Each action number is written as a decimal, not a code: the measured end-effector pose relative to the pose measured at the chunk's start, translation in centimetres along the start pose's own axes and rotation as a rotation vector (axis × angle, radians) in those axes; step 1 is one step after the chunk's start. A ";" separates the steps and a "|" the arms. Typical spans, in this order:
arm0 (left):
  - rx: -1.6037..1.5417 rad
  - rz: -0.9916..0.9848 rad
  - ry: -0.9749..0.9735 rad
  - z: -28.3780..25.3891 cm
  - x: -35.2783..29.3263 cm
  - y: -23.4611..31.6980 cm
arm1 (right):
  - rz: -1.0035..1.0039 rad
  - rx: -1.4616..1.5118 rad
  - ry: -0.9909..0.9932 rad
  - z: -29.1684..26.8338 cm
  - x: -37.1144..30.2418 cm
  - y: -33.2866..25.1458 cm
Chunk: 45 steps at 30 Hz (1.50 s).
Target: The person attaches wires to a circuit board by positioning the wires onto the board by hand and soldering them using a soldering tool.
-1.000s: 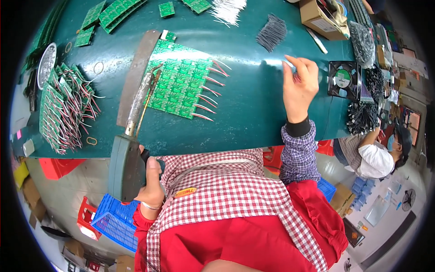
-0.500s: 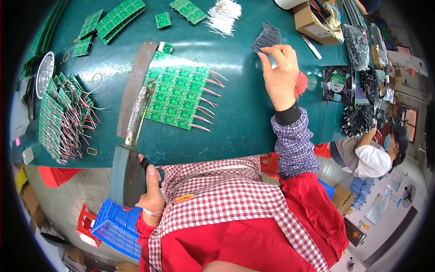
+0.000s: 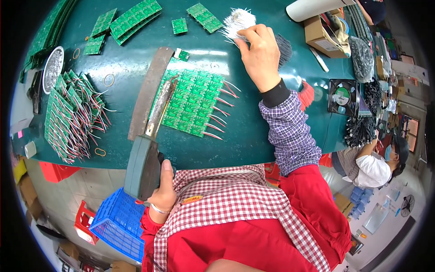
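Across the green surface (image 3: pixel 253 140): wired boards (image 3: pixel 74 119) heaped at the left, beside a round dish (image 3: pixel 54 70); rubber band (image 3: pixel 108 80) to the right of the dish.
Far edge: bare green boards (image 3: pixel 136 20) stacked in groups; one small board (image 3: pixel 179 26) lies apart.
Right side: cardboard box (image 3: pixel 324 37), white pen-shaped tool (image 3: pixel 319 60) and black square fan (image 3: pixel 342 96); a co-worker (image 3: pixel 374 165) sits beyond.
Circuit panel: green panel (image 3: pixel 192 103) flat near the middle of the surface; red and white wires (image 3: pixel 225 105) project from its right edge.
Metal strip: long flat strip (image 3: pixel 151 93) to the left of the panel, slanting.
Obstruction: the soldering gun's barrel crosses in front of the strip and the panel's left part; the right hand partly hides the dark wires (image 3: pixel 284 50), and the right sleeve overlaps the red wire bundle (image 3: pixel 306 95).
Left hand (image 3: pixel 162 194): fingers wrapped around the handle of the soldering gun (image 3: pixel 142 167), thumb uppermost; tip over the panel, contact cannot be told.
Right hand (image 3: pixel 263 52): thumb and forefinger nearly together at the near edge of the white wires (image 3: pixel 240 20); whether a wire is pinched cannot be told.
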<state>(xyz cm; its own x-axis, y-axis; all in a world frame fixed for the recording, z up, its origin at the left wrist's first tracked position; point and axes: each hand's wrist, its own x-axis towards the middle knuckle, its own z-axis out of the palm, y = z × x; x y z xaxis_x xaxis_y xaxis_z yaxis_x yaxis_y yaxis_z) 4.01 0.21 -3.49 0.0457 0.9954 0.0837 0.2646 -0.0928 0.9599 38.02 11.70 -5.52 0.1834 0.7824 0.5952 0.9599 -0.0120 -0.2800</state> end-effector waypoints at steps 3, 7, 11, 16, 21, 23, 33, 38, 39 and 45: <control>0.010 0.015 0.001 0.2 0.2 0.1 | 0.004 -0.004 -0.001 -0.3 0.1 0.0; 0.005 0.045 0.020 0.3 0.5 0.5 | 0.036 0.004 0.038 -2.4 -0.9 0.5; 0.032 -0.048 -0.007 0.1 0.6 0.2 | 0.149 -0.023 0.034 -5.5 -3.6 2.3; 0.062 -0.048 -0.036 0.6 0.9 0.1 | 0.254 -0.066 -0.010 -7.0 -5.5 3.5; 0.085 0.153 -0.091 0.9 1.1 0.1 | 0.209 -0.139 -0.038 -6.9 -5.4 3.5; 0.089 0.146 -0.081 0.9 0.9 0.4 | 0.223 -0.137 -0.056 -7.0 -5.5 3.5; 0.108 0.131 -0.103 0.9 0.6 0.4 | 0.273 -0.149 -0.098 -7.1 -5.9 3.7; 0.101 0.125 -0.097 1.1 0.7 0.3 | 0.267 -0.138 -0.082 -7.0 -5.8 3.6; 0.111 0.130 -0.105 1.1 0.7 0.4 | 0.269 -0.116 -0.061 -7.0 -5.7 3.6; 0.094 0.104 -0.124 1.0 0.6 0.2 | 0.211 0.082 -0.011 -6.8 -4.9 1.1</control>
<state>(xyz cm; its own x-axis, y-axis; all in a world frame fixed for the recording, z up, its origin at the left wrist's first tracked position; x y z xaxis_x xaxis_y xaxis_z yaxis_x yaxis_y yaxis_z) 5.07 0.77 -3.49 0.1942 0.9707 0.1417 0.3408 -0.2022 0.9181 39.61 3.64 -3.63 0.3754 0.7747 0.5088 0.8799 -0.1254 -0.4583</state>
